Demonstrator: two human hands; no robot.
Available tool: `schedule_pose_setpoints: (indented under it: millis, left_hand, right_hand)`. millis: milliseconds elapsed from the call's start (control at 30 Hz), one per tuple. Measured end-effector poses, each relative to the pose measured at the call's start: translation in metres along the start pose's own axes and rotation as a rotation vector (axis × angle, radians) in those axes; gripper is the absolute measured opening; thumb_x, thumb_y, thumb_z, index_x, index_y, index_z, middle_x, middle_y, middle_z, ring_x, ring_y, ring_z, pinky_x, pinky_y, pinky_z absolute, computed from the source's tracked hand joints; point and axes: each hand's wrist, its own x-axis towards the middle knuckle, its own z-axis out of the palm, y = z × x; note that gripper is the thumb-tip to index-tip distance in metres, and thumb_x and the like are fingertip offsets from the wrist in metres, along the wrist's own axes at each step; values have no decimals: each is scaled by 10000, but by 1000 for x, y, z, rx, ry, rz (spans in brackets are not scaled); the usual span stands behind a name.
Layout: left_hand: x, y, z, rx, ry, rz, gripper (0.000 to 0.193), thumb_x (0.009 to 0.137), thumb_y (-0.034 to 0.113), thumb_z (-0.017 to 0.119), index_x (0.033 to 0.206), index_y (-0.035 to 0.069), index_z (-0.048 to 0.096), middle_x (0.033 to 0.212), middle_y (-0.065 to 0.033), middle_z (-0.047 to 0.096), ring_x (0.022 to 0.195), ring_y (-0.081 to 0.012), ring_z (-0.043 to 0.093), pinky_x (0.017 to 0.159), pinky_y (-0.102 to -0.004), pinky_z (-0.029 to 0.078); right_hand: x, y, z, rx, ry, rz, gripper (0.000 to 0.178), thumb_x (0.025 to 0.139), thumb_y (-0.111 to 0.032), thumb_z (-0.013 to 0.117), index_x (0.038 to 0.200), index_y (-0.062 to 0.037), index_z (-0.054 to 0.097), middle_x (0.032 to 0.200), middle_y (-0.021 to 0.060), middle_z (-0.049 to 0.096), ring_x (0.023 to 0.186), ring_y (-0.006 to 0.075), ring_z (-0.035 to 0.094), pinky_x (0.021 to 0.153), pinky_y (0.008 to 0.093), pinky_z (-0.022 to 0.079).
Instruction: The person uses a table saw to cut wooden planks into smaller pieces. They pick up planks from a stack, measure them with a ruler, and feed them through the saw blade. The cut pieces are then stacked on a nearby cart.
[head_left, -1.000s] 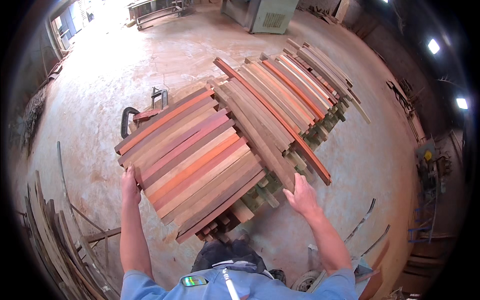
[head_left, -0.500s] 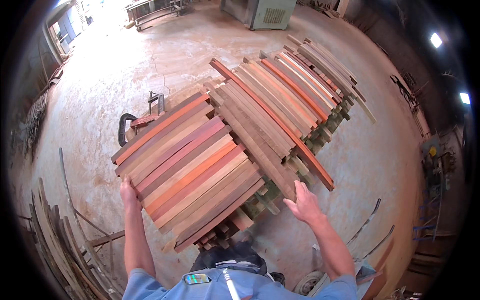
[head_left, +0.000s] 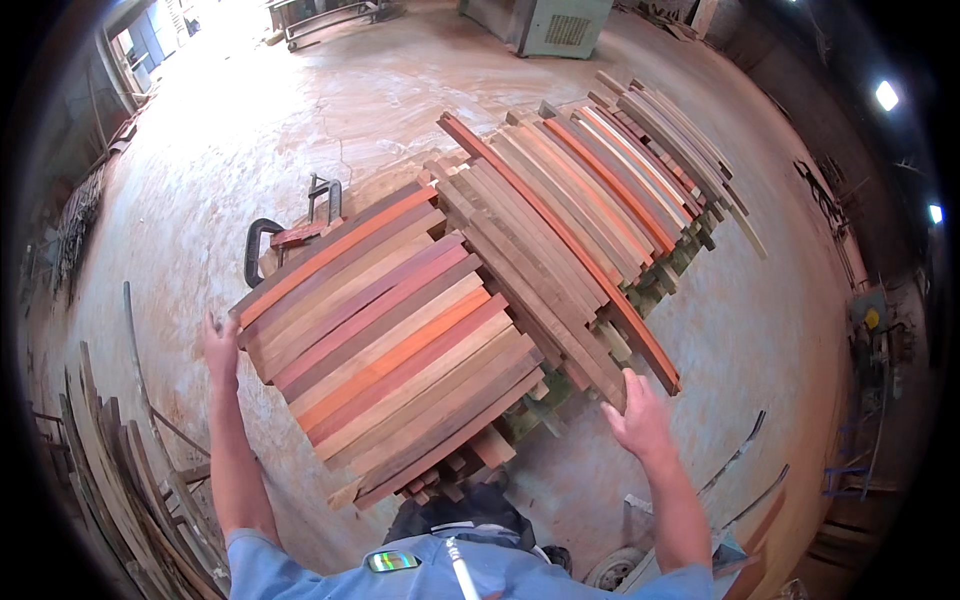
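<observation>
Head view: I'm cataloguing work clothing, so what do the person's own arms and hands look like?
The left hand and the right hand are both bare, with no gloves. The forearms are uncovered too, and I see no watch or cable on them. Plain light-blue short sleeves cover the upper arms; no markings show on them.

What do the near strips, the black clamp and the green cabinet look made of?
Strips: wood, apparently bare; tan, red and brown tones, faint streaks and little gloss, though a thin finish can't be ruled out.
Clamp: probably metal, dark-coated or bare; a rigid, C-shaped frame.
Cabinet: likely painted sheet metal; flat, evenly coloured faces with crisp edges.
</observation>
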Motion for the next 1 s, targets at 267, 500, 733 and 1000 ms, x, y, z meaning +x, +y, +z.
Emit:
schedule_pose_setpoints:
  millis: [267,500,733,1000]
  left_hand:
    - [-16,14,19,-860,-388,-434,451,976,371,670,1270,50,548,1186,-69,654,1070,-198,639,913,-378,542]
    - [-16,25,27,-786,-266,-319,406,975,285,669,1287,62,538,1199,-86,645,1072,-192,634,911,-365,539]
    - [-16,21,24,-815,-307,-223,318,997,239,625,1252,56,574,1156,-68,662,1019,-160,649,881,-323,543]
    - [-18,20,6,-768,-330,-232,289,1011,271,609,1243,101,580,1114,-15,672,982,-124,655,820,-305,550]
  right_hand:
    - [5,-2,14,32,41,13,689,817,-284,788,1354,2,463,1088,187,605,1003,394,629,797,477,532]
    - [7,-15,25,-14,15,107,672,806,-286,797,1326,-2,479,1091,177,612,1014,381,630,809,482,531]
    - [5,-2,40,64,104,73,654,791,-276,804,1292,18,505,1101,192,635,1013,399,639,832,478,529]
    - [8,-6,34,215,76,115,627,799,-281,791,1261,52,528,1168,230,636,1058,420,634,872,474,527]
